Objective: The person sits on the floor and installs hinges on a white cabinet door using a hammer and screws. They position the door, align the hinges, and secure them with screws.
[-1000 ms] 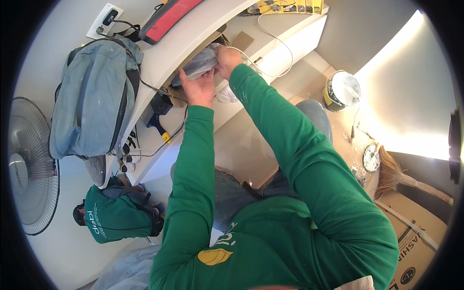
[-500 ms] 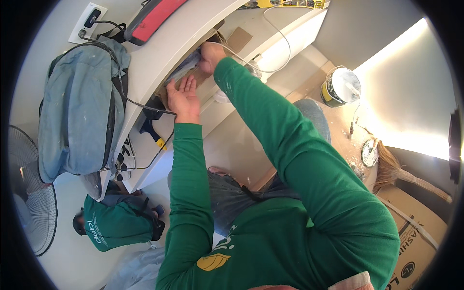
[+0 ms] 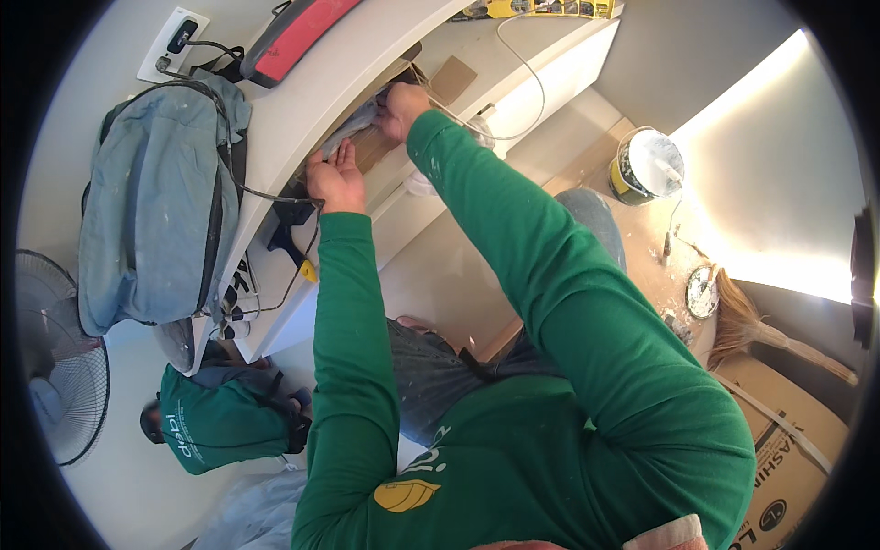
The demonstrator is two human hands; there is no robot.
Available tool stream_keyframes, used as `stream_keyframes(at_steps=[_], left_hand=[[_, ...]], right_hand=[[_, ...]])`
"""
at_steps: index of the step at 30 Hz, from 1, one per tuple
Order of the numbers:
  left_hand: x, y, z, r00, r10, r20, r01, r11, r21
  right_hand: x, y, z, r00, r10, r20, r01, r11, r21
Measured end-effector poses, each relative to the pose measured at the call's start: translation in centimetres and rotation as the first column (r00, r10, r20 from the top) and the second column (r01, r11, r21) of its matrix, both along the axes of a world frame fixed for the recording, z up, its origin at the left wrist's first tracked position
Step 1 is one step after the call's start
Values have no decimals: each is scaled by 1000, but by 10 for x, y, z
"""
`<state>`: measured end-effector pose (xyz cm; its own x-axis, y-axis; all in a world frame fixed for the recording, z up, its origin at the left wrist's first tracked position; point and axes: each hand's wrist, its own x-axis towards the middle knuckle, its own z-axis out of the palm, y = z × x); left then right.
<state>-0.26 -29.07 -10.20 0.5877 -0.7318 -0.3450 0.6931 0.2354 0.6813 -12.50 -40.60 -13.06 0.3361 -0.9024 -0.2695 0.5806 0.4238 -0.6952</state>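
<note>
1. Grey plastic point(image 3: 356, 126) lies in the shelf space just beside the curved white table point(image 3: 284, 151).
2. Left hand point(image 3: 339, 181): palm up, fingers loosely spread, by the plastic's near end; I see nothing gripped.
3. Right hand point(image 3: 401, 110): fingers curled in at the far end; tips hidden, can't tell if I've got hold.
4. Progress, my judgement: handling under way, both hands in place, plastic inside the shelf space.
5. Left to do: can't tell how much.
6. Nearby: cardboard piece point(image 3: 452, 79), dark-and-yellow tool point(image 3: 286, 242).
</note>
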Motion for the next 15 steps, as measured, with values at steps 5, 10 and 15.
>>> stream_keyframes(at_steps=[5,10,15], left_hand=[[-25,14,14,991,-114,67,110,992,62],[-60,2,14,927,-370,60,371,929,-6],[-68,-33,15,970,-229,-81,227,973,-29]], right_hand=[[-48,18,28,969,86,-232,-69,994,80],[-135,74,81,460,-220,-860,-372,832,-411],[-199,105,71,-219,-488,-845,-690,690,-219]])
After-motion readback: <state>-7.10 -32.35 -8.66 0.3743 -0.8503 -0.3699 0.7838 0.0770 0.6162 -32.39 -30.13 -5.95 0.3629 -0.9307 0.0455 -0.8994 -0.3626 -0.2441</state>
